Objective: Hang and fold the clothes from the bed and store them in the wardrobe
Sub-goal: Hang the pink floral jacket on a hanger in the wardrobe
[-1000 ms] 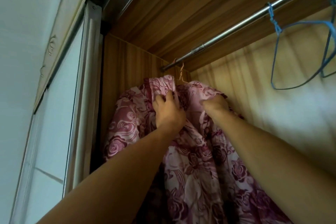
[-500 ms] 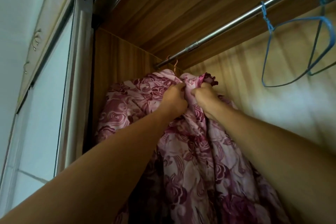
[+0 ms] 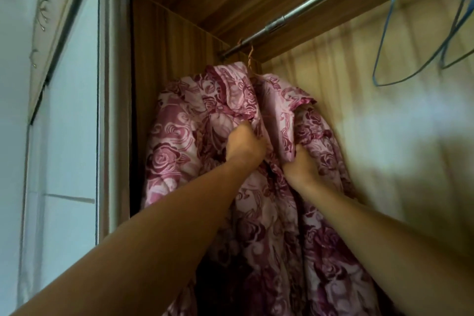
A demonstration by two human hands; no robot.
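A pink garment with a dark red rose print (image 3: 179, 141) hangs from an orange hanger hook (image 3: 250, 59) on the metal rail (image 3: 307, 6) at the left end of the wooden wardrobe. My left hand (image 3: 245, 145) grips the cloth at the front opening, just below the collar. My right hand (image 3: 298, 164) grips the opposite front edge a little lower and to the right. Both arms reach up into the wardrobe. The hanger's body is hidden under the cloth.
Two empty blue wire hangers (image 3: 400, 33) hang further right on the rail. The wardrobe's left side panel (image 3: 154, 64) is close beside the garment, with a sliding door frame (image 3: 110, 110) to its left. The wooden back wall (image 3: 384, 136) lies behind.
My hands have slid down from the collar to the front edges of the garment. The collar now lies flatter on the hanger. The view has tilted slightly.
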